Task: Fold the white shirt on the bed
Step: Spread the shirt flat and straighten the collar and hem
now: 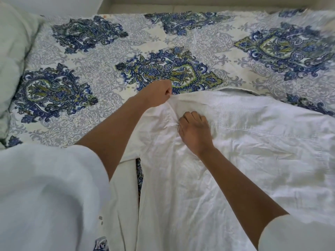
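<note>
Risk first: could bunch instead of creasing cleanly, given the wrinkles across the white shirt (244, 142) and the puckers gathered between the two grips; would then give a lopsided fold. Could also drag the whole garment toward 10 o'clock over the patterned bedsheet (108, 69) if pulled hard from the upper edge alone, with nothing pinning the far side at 3 o'clock. Could slip out of either grip, each judged a small bite of thin fabric. Judged early in the task: no finished fold visible. Shirt located on the bed, spread from centre out to 3 and 5 o'clock, upper edge just above centre. Left hand (155, 94), just above centre toward 11 o'clock: closed to a fist, gripping the shirt's upper-left edge, cloth drawn taut from the knuckles. Right hand (194, 132), at centre, near the left one but apart: fingers curled, pinching a gather of shirt fabric, knuckles up, fingertips hidden. Narrow gap at 6 o'clock showing bedsheet between the shirt body and a white strip; cannot tell whether sleeve or other cloth. Pale pillow (12, 60) at 9 o'clock, well apart.
</note>
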